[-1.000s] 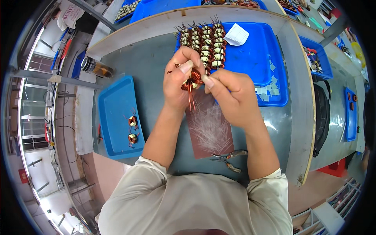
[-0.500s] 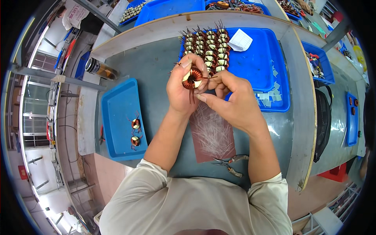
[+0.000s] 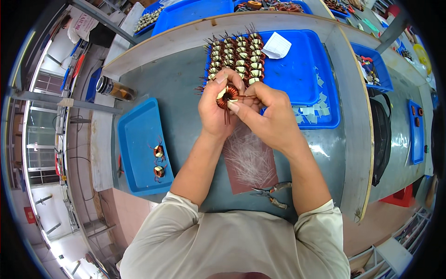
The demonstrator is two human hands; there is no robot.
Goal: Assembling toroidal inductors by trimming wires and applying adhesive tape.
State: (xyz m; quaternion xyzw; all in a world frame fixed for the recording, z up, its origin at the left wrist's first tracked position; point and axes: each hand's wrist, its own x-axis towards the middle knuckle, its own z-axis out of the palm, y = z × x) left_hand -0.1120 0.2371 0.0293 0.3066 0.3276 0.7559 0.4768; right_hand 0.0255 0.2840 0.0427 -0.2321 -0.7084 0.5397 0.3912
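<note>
Ring-shaped coil (image 3: 232, 91), wound in reddish copper wire, cream patches showing, resting in left hand (image 3: 213, 104); wire ends (image 3: 227, 117) hanging toward person, others sticking out toward right hand (image 3: 274, 116).

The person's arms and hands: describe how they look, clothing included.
The left hand and right hand are bare, with no gloves, watch or bracelet showing. The pale beige, slightly shiny sleeves stop short, leaving the forearms uncovered.
</note>
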